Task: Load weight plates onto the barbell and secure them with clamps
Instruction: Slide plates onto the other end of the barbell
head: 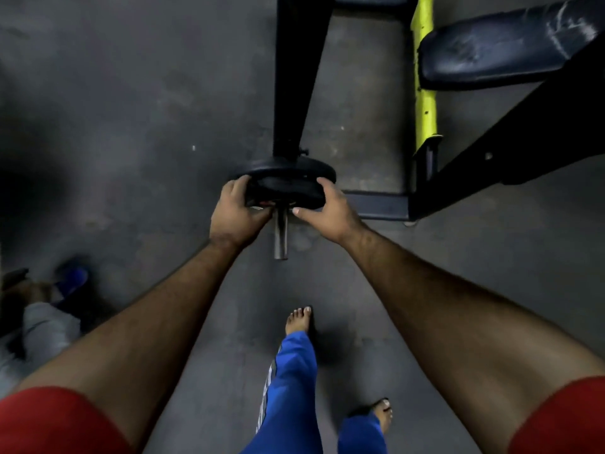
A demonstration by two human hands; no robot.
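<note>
**Two hands on one plate**

Both hands grip a black weight plate [288, 188] by its rim; left hand [234, 213] curls round the left edge, right hand [327, 208] round the right; plate sits on the barbell sleeve [281, 237], whose steel end juts toward the camera; behind, a black upright [294, 77] and padded bench [504, 50]; grey floor [131, 109] below.

Dim gym, grainy view

My floor [163, 93] lies murky; a dark shadow pools at far left, the left edge smears, and my arms stretch near the corners.
</note>
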